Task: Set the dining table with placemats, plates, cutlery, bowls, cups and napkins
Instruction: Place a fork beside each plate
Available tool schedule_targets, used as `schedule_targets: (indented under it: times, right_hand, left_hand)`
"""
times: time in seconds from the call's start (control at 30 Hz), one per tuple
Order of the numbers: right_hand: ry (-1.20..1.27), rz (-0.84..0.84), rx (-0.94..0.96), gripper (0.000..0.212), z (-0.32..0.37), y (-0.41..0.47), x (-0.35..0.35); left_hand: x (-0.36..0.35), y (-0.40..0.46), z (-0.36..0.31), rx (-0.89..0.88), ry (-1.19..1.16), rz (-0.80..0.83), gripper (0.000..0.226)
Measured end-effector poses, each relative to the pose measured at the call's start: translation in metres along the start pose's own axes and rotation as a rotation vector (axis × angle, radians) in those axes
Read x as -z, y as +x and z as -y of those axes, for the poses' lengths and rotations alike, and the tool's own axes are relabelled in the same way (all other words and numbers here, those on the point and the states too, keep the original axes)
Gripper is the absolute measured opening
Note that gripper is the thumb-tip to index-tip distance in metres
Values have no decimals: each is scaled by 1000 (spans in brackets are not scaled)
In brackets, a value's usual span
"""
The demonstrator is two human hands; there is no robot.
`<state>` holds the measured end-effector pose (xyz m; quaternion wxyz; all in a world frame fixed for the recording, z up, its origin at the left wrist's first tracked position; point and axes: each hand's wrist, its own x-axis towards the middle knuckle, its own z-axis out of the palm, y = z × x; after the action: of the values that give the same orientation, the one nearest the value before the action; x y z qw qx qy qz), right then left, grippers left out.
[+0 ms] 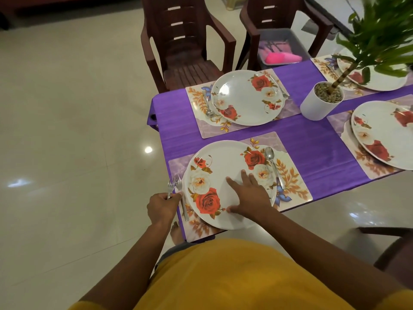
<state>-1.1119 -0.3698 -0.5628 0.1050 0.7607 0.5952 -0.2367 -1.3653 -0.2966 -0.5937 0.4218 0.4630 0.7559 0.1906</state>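
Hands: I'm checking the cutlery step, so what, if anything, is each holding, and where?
The left hand grips forks by their handles. The right hand holds nothing; it rests open on the plate.

- one view only, worn on the person's head, so no second view shares any of the scene.
- it looks forward and steeply down over the yellow shirt (223, 276) at the near corner of the surface (312, 153).
- the nearest plate (214, 171) and both hands sit close below the lens.
- the wide angle also takes in the chairs (185, 41) across the surface and much floor (67, 130) on the left.
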Motion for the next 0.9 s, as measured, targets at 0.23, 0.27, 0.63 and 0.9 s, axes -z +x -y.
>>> schedule_targets:
  times: [0.23, 0.27, 0.63, 0.9]
  right_hand:
    - [-4, 24, 19, 110, -4, 0, 0]
    - [-3, 28, 20, 111, -4, 0, 0]
    - [18, 37, 49, 115, -10, 0, -2]
    - [13, 34, 73, 114, -13, -1, -3]
  left_hand:
    - [-1, -2, -2, 28, -1, 6, 39]
    - [-1, -2, -2, 36, -4, 7, 39]
    - [-2, -4, -5, 57, -13, -6, 42]
    - [-2, -5, -5, 58, -17, 0, 40]
